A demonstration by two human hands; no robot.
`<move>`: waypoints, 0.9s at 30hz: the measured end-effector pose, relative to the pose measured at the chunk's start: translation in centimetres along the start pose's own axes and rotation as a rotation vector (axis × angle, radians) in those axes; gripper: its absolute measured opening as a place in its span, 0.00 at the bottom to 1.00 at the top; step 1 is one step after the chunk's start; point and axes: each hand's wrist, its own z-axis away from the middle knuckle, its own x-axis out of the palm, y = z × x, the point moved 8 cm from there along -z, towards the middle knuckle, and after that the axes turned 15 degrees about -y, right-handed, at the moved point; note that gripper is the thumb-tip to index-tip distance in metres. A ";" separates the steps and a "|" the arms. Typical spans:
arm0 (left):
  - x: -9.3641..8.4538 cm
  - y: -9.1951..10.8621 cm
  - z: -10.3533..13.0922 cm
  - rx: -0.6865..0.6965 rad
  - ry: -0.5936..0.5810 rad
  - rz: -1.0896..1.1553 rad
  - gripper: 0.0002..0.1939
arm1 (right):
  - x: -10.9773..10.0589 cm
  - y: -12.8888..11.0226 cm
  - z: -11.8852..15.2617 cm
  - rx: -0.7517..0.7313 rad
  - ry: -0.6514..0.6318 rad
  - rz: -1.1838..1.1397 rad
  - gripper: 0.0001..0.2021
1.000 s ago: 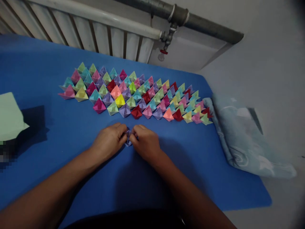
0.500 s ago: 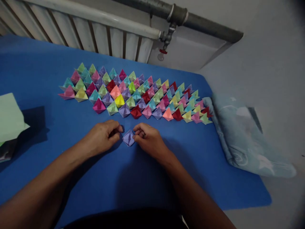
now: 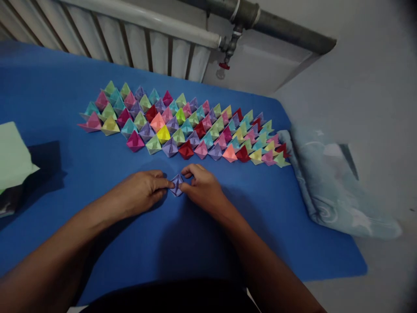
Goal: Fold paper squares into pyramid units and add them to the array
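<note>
A small purple folded paper boat [image 3: 177, 186] sits on the blue surface [image 3: 137, 252] in front of me, seen from above with its folds opened into a diamond. From the left, my left hand [image 3: 148, 189] has its thumb and fingertips on the boat's left corner. My right hand [image 3: 202, 186] pinches the opposite corner between thumb and curled forefinger. Just beyond the hands stand rows of folded paper boats [image 3: 170, 148] in pink, green, red, yellow, teal and purple.
A pale green stack of paper [image 3: 14, 156] lies at the left over a dark object. To the right is a folded light-blue blanket [image 3: 335, 187]. Behind the surface are a white radiator [image 3: 140, 19] and a grey pipe [image 3: 289, 32] with a red-handled valve [image 3: 224, 66].
My left hand has moved right and now touches the purple paper boat's left corner. The right thumb has shifted further onto the boat. The view has tilted slightly.
</note>
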 end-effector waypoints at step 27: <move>0.1 1.7 0.3 -0.011 0.024 -0.150 0.16 | 0.7 -0.1 -0.7 0.045 -0.096 0.095 0.11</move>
